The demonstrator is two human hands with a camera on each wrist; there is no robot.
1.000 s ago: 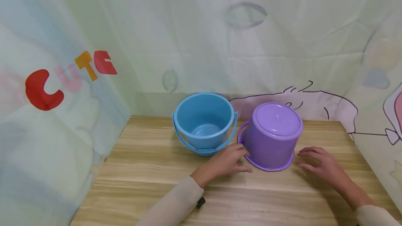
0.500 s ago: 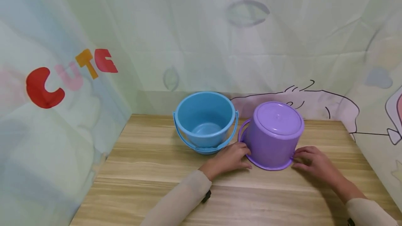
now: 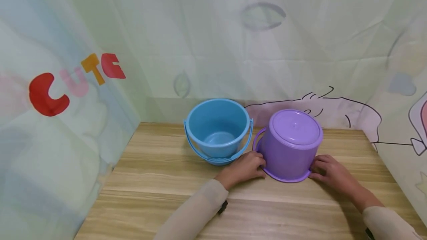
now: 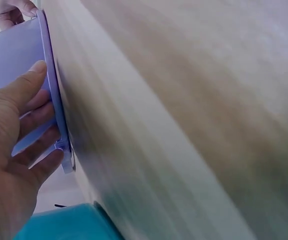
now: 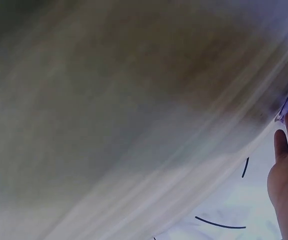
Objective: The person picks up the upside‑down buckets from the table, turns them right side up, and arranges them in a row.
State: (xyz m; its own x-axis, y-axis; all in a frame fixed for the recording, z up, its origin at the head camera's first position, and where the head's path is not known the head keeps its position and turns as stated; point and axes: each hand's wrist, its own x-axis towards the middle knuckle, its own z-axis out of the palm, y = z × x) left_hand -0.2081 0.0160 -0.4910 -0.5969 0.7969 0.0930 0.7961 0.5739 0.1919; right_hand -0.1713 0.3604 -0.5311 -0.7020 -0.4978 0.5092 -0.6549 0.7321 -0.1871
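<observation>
Purple pail (image 3: 289, 160): upside down on table (image 3: 146, 184), at 3 o'clock from blue pail (image 3: 218, 132), which stands mouth up.

Grip: left hand (image 3: 245, 166) at 8 o'clock on the purple rim (image 3: 287, 180), fingers nearly straight along the wall, not curled round it. Right hand (image 3: 330, 173) at 4 o'clock, fingertips at the rim; cannot tell whether they pinch it, as the wrist view cuts them off.

Risks (judged):
1. Slip on the left if lifted like this. Cause: straight fingers on smooth-looking plastic.
2. Tipping toward one hand. Cause: uneven pull, 8 against 4 o'clock.
3. Snag. Cause: tight gap; purple handle (image 3: 255, 140) juts out at 9 o'clock, and blue handle (image 3: 218, 159) droops to 6 o'clock, near the left knuckles. Blue pail could be dragged or knocked.
</observation>
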